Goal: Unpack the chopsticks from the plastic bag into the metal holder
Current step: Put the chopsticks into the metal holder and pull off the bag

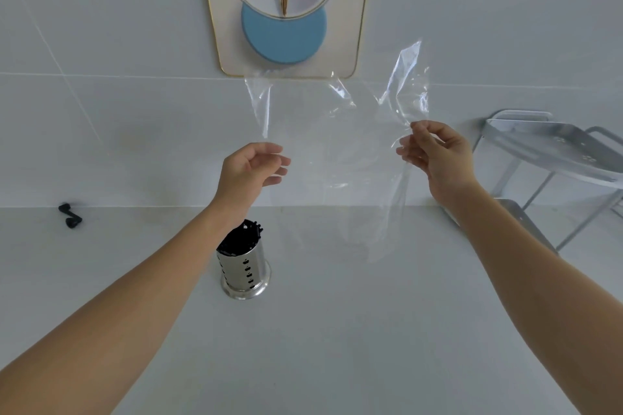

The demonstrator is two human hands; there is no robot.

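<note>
White wall tiles [101, 27] and a pale tabletop [337, 347] frame the scene, with a gold-edged decorative panel [350, 54] bearing a blue disc [283, 40] mounted on the wall above. A metal rack [553, 148] stands at the right edge, and a small black object [70, 216] lies well apart near the back left of the tabletop. A person holds a clear plastic bag [337, 145] in mid-air between both hands: the right hand [438, 153] has its fingers [418, 131] pinched closed on the bag's crumpled upper edge, while the left hand [249, 168] has its fingers loosely curled at the bag's other side; whether they grip the film cannot be told. The bag hangs limp and appears to hold nothing. Below the left wrist, the perforated metal holder [244, 271] stands upright on the tabletop, filled with dark chopsticks [241, 237] whose ends show above its rim. Bare tabletop lies open in front of the holder and to both sides; the bag's lower edge hangs just right of it.
</note>
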